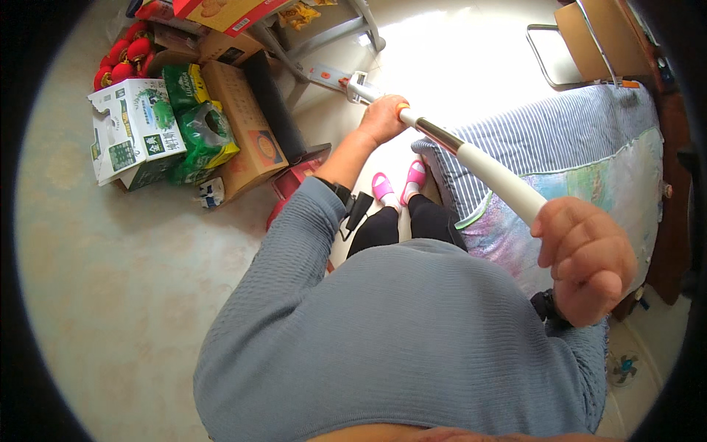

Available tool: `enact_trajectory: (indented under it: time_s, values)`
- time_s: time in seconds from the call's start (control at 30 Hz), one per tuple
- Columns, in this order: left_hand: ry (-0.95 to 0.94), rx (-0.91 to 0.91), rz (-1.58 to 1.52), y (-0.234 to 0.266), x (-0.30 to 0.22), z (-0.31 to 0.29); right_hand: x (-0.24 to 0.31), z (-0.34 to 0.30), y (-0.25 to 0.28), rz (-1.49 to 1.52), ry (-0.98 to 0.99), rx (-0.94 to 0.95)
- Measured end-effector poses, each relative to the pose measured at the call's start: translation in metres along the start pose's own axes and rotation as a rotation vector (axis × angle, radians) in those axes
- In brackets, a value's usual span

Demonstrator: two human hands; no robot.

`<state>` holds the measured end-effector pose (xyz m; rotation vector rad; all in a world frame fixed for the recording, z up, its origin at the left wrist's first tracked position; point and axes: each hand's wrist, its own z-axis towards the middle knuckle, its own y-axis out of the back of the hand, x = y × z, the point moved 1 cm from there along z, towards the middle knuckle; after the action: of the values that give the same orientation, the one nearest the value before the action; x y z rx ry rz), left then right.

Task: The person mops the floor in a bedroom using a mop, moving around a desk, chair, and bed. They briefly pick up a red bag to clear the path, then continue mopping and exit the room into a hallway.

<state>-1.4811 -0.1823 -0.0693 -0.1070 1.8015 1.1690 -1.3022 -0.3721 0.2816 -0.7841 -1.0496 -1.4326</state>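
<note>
Both my hands are closed round the long white handle of a mop (501, 180), which slants from the lower right to the upper middle. My left hand (384, 119) wraps the handle low down, near an orange ring. Nearer my body, my right hand (587, 258) grips the upper end. A shiny metal section shows between the two white parts. At the far end, a grey bracket joins a narrow flat mop head (326, 76) on the floor, beside the grey metal legs. Part of the head is hard to make out.
To the left stand a cardboard box (243, 129), a white and green carton (136, 132), green bags (202, 136) and red lantern-like balls (127, 55). A striped cloth-covered bed or seat (567, 121) lies close on the right. Behind it is a metal-framed chair (549, 55).
</note>
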Motion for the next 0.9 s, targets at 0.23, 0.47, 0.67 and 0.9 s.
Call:
enact_trajectory:
  time_s: [0.23,0.47,0.67,0.9]
  values:
    - [0.006,-0.085,-0.051,-0.025,-0.054,-0.041,0.036,0.009,0.045,0.045,-0.018,0.151]
    - [0.023,-0.118,-0.084,-0.002,-0.072,-0.044,0.030,0.023,0.064,0.117,0.086,0.277]
    - [0.026,-0.158,0.035,0.037,-0.012,-0.017,-0.010,0.047,0.047,0.181,0.124,0.179]
    - [0.264,-0.127,-0.133,0.085,0.104,0.000,-0.081,0.094,-0.025,0.094,0.218,0.055]
